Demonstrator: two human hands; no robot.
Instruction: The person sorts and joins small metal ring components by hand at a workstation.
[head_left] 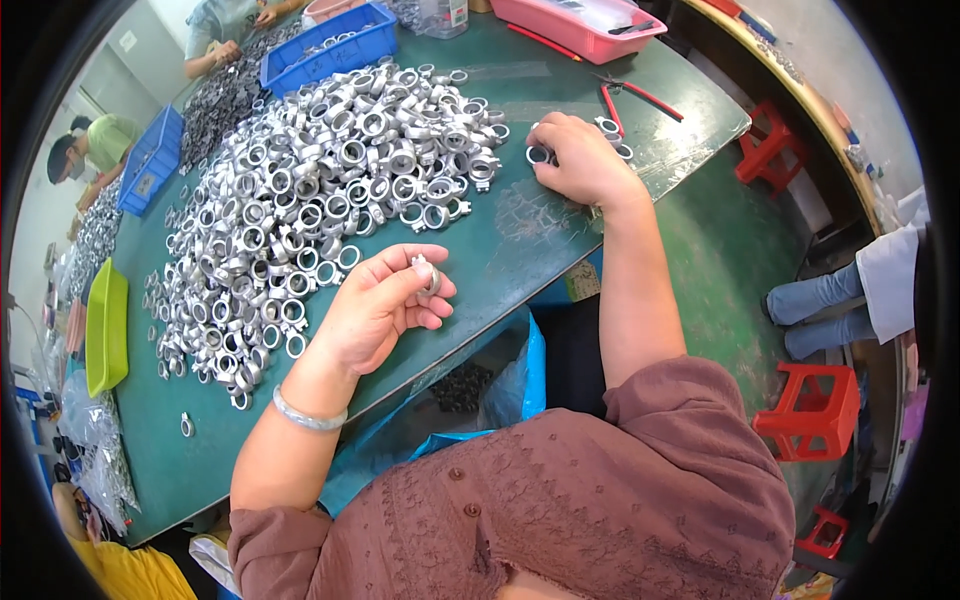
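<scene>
A silver metal ring clamp (428,280) with a small lug is pinched between thumb and fingers of my left hand (378,305), just above the table's near edge. Farther right, my right hand (585,160) rests low over the table, its fingers curled round another ring clamp (540,155); its fingertips are partly hidden. Beside that hand lie a few loose ring clamps (625,152). A large heap of ring clamps (330,170) covers the table (500,250) to the left of and beyond my hands.
Red-handled pliers (645,97) lie beyond my right hand. Blue bins (330,45), a pink tray (580,30) and a lime-green tray (106,325) stand round the heap. An open blue bag (535,365) hangs below the near edge. Red stools (815,410) stand at right; other people are nearby.
</scene>
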